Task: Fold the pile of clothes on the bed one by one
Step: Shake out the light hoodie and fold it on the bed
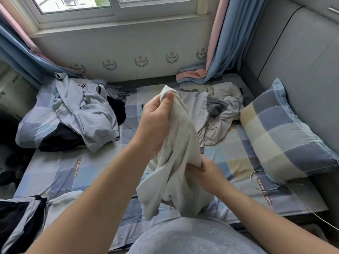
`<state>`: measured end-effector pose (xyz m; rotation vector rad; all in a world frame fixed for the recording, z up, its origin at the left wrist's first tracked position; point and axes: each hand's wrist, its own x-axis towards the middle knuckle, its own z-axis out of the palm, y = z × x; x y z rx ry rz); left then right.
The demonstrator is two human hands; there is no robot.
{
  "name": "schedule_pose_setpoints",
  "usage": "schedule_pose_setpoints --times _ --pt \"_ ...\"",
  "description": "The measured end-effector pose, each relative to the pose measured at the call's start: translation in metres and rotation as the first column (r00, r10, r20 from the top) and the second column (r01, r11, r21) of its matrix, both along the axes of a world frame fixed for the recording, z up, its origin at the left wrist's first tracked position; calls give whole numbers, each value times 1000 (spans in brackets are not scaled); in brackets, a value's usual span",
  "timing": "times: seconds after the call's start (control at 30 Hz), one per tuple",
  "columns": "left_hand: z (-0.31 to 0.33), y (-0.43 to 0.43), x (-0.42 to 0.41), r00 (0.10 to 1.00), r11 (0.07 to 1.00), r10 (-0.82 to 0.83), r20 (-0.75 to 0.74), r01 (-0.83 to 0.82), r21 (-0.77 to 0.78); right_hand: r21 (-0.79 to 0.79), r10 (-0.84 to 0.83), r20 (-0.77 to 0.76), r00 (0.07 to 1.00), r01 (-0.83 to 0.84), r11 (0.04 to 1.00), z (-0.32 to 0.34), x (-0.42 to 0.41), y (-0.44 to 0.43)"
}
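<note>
Left hand [156,116] is raised at frame centre, fingers curled tight and thumb pressed over the top edge of the cream garment [180,154]. Firm grip.

Right hand [208,174] sits lower, centre-right, fingers closed into a fold on the garment's right side. Its fingertips are hidden in the cloth, so I can't tell exactly how they lie.

The cream garment hangs bunched between the two hands, above the checked bed sheet [73,173] and clear of it. Its loose lower end drops to bottom centre, just in front of the person's grey shirt [192,237].

The unfolded pile [222,116] lies on the sheet in the upper centre-right, behind the held garment: pale crumpled pieces with a grey sock [215,107] on top.

A second heap, the blue-grey clothes [86,114], is at left of centre, draped over a checked left pillow [27,132], with a black garment [60,137] under its lower edge.

A checked right pillow [280,132] leans against the grey headboard [302,52] at frame right. A white cable [256,186] loops on the sheet just below that pillow.

Lower left corner: dark and light flat cloth [22,217], stacked; can't tell which pieces.

Blue-pink curtains [223,39] hang at both sides of the window [117,8] at the top.
</note>
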<state>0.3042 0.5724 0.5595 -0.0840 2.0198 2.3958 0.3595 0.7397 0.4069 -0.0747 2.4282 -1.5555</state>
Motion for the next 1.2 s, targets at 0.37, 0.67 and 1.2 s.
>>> schedule_pose_setpoints --times 0.37,0.67,1.2 --pt "-51 -88 -41 935 671 328 -135 -332 -663 -238 -82 -96 992 57 970 85 -62 54" --pt "-93 -7 -5 884 663 -462 75 400 -633 -412 49 -97 994 -84 907 132 -83 24" --pt "-31 2 -13 984 982 -123 -131 101 -159 359 89 167 982 -145 922 0 -85 78"
